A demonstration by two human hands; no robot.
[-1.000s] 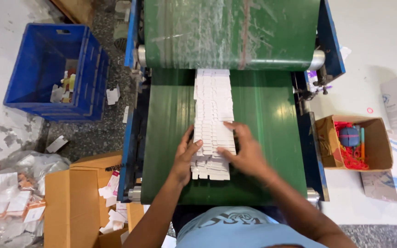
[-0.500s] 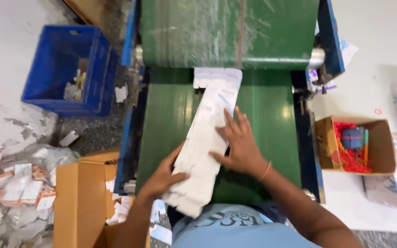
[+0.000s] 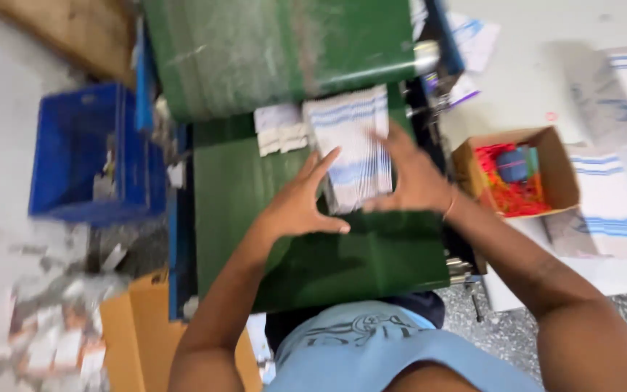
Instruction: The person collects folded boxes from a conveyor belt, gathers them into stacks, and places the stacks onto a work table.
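A stack of flat white cartons with blue stripes (image 3: 353, 145) stands gathered on the green conveyor belt (image 3: 234, 189). My left hand (image 3: 300, 199) presses against the stack's left side and my right hand (image 3: 411, 174) holds its right side, squeezing it between them. A few more flat white cartons (image 3: 279, 129) lie on the belt just left of the stack, near the green machine cover (image 3: 270, 51). The picture is blurred by head motion.
A blue crate (image 3: 85, 156) sits on the floor at left. Brown cardboard boxes (image 3: 136, 330) with paper scraps stand at lower left. On the white table at right are an open box of red bands (image 3: 518, 174) and piles of striped flat cartons (image 3: 604, 218).
The long row of cartons lying along the belt has been gathered into a compact stack between both hands and swung to the right. The view has tilted.
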